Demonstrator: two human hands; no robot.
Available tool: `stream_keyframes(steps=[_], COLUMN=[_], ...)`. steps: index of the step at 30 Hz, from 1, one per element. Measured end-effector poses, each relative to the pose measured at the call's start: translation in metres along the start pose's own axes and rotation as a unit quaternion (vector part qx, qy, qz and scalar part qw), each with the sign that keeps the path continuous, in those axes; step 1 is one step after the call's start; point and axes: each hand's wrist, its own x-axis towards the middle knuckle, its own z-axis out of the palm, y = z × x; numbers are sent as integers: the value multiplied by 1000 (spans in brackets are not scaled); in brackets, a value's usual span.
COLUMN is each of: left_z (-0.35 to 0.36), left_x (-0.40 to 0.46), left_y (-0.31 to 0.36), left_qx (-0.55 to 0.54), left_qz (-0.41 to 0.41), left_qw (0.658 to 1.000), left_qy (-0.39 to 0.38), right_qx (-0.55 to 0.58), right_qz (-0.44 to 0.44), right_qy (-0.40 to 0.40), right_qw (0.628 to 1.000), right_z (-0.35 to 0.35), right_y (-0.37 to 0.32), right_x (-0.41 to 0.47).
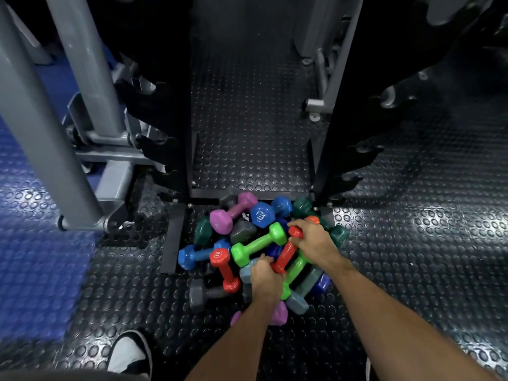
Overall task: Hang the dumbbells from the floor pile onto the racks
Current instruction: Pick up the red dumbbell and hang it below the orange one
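While a red dumbbell (286, 253) lies atop the floor pile (247, 243) at lower centre of the frame, my right hand (312, 237) grips its far head and my left hand (265, 276) grips its near end. The black racks (330, 149) stand just behind, flanking studded rubber flooring (247, 119).

We look down into a dim room where the upper part of the view sinks into near black. Light falls from above and to the right, throwing bright glare off the studded rubber floor (428, 224) on that side. The coloured dumbbells (255, 243) shine with small highlights. The wide lens bends the grey posts (41, 127) outward at the left edge. We see blur along the lower left corner and softness toward every border.
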Motion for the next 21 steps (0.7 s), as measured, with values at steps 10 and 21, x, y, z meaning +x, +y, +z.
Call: stream_keyframes(steps=[10,21], left_z=[-74,-227], left_x=[-5,-50], left_y=[14,109], left_qx=[-311,-462], left_qz=[-51,75], left_qw=[946,874], left_qy=[-73,-130], right_qx=[93,229], right_qz=[28,-47], right_qy=[48,140], right_qw=[994,962], right_z=[-42,-147], right_y=[-28,-148], right_x=[-13,-45])
